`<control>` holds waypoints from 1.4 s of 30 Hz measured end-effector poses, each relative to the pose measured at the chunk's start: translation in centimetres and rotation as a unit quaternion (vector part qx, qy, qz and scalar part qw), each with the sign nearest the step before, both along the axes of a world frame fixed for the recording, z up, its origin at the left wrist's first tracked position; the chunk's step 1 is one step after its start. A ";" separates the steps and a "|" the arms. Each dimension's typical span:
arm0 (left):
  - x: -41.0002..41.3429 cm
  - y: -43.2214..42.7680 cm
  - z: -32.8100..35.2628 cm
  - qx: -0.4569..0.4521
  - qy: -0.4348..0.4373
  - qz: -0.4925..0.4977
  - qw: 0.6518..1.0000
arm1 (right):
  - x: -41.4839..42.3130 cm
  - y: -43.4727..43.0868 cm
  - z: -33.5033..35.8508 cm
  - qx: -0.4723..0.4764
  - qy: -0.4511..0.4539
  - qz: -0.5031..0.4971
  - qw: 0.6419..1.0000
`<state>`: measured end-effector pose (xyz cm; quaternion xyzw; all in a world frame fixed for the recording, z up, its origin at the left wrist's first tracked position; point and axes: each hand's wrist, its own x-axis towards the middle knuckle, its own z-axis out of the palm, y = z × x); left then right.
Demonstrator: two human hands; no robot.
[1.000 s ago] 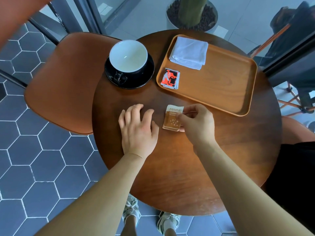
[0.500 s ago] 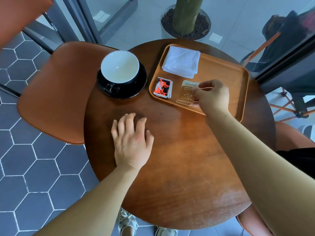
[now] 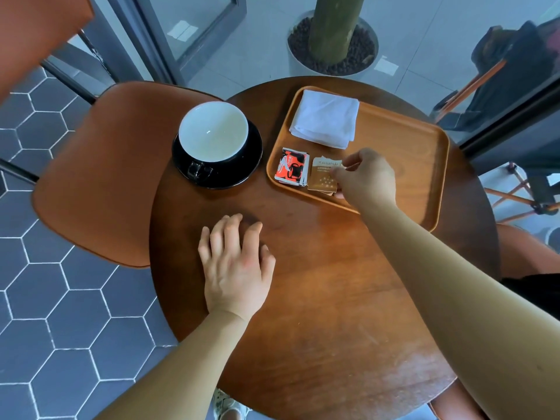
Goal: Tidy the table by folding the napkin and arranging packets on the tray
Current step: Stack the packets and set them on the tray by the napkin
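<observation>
Right hand [image 3: 368,180] has carried the pinched brown packet [image 3: 322,177] onto the tray [image 3: 424,165], 7 o'clock corner. Left hand [image 3: 236,268] flat, empty. One napkin [image 3: 325,118], one red packet stack [image 3: 291,171].

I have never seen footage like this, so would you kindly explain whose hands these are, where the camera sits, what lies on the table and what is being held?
There is no machine here. These are a person's two bare hands, filmed by one wide-angle camera worn on the head and looking down. On the round wooden table stands an empty coffee cup on a black saucer, and beside it a wooden tray. In the tray lie a folded white napkin, a small stack of red and black packets and, right beside them, a brown packet. The right hand pinches the brown packet at its edge, apparently setting it down. The left hand rests flat on the table and holds nothing.
</observation>
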<state>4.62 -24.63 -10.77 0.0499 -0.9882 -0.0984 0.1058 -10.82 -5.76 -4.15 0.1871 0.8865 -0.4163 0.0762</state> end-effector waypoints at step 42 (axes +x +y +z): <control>-13.5 1.1 5.4 0.056 -0.127 -0.221 0.965 | -0.2 -1.5 -1.2 0.118 -0.008 0.047 0.992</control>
